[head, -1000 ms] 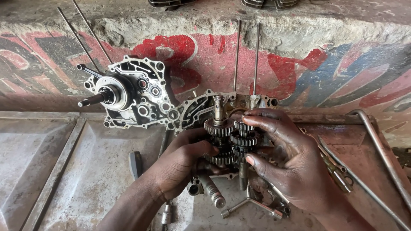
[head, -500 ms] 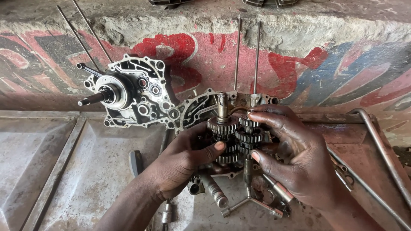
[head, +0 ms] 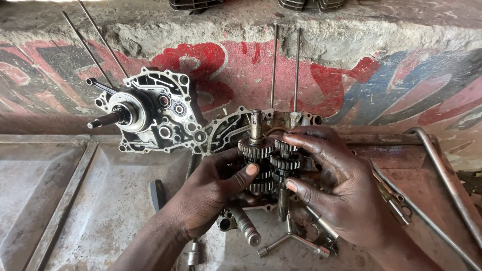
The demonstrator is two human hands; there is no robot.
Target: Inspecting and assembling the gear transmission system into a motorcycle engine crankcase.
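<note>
A greasy steel cluster of gears on two parallel shafts (head: 268, 163) stood upright between both hands, its long axis running near vertical, the splined top of the taller shaft pointing up toward the painted wall and the thinner lower end pointing down at the tray. It was held just above the oily metal work tray (head: 100, 200), directly in front of a grey cast-aluminium crankcase half (head: 228, 131) that leaned at the tray's back edge.

The left hand (head: 211, 193) gripped the cluster from the left, thumb pressed across the toothed rims, fingers wrapped out of sight behind. The right hand (head: 334, 188) closed on it from the right, fingers spread over the top and side of the smaller gear stack, thumb tip near the lower shaft. Both hands were clamped on the same part, close together with the gears between them.

To the left, a second grey crankcase half with a protruding shaft and round bearing seats (head: 143, 113) rested against the concrete ledge painted red, blue and white (head: 351, 80). Four thin steel rods (head: 284, 68) rose behind the casings. Below the hands lay a threaded steel shaft (head: 245, 226) and a cross-shaped socket wrench (head: 291, 241); a bent steel bar (head: 442, 170) lay along the tray's right side.
</note>
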